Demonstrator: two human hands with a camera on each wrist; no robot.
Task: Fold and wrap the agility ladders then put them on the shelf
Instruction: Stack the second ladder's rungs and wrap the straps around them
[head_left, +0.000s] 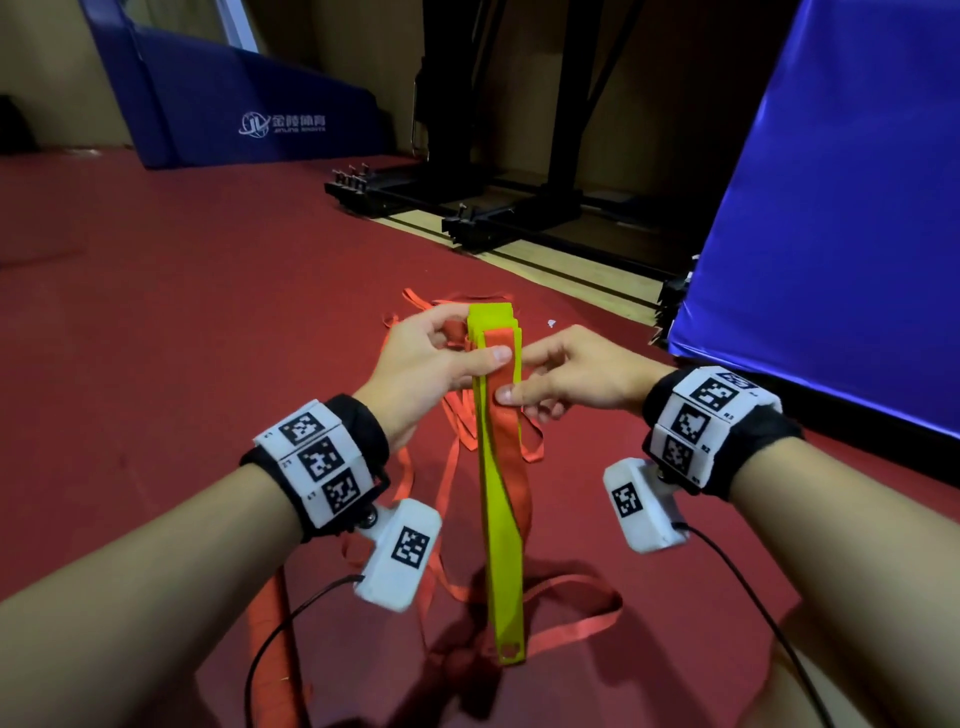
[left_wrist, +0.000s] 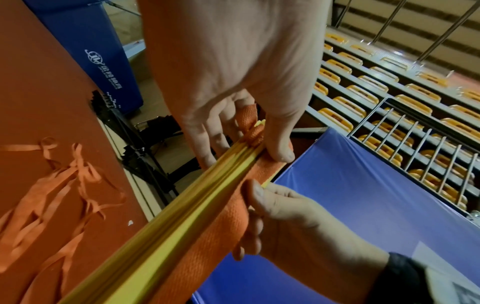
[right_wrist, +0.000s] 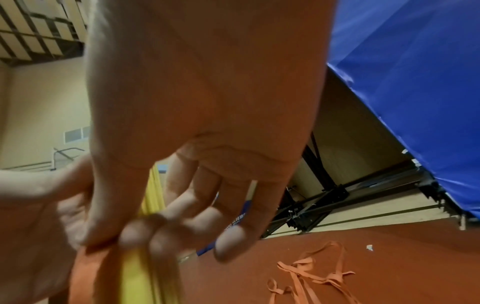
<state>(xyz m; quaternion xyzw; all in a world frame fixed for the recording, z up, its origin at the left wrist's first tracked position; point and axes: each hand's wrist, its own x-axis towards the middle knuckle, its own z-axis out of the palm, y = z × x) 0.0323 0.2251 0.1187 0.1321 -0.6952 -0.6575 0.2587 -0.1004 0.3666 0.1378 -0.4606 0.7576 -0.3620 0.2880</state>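
A stack of yellow ladder rungs (head_left: 503, 561) hangs upright in front of me over the red floor. An orange strap (head_left: 506, 452) runs down its front face. My left hand (head_left: 441, 358) grips the stack near its top, thumb pressed across the strap. My right hand (head_left: 566, 376) pinches the strap against the rungs just below, thumb on the front. In the left wrist view the rungs (left_wrist: 166, 224) and strap (left_wrist: 223, 218) run diagonally, with the left hand (left_wrist: 249, 144) and right hand (left_wrist: 280, 207) on them. The right wrist view shows the right hand (right_wrist: 145, 226) blurred on the yellow rungs (right_wrist: 137, 275).
Loose orange straps (head_left: 452, 467) trail on the red floor (head_left: 182, 312) under my hands. A blue padded mat (head_left: 831, 234) stands at the right. Black metal frames (head_left: 467, 208) lie ahead, another blue mat (head_left: 234, 104) at the back left. Tiered seating (left_wrist: 389, 102) shows beyond.
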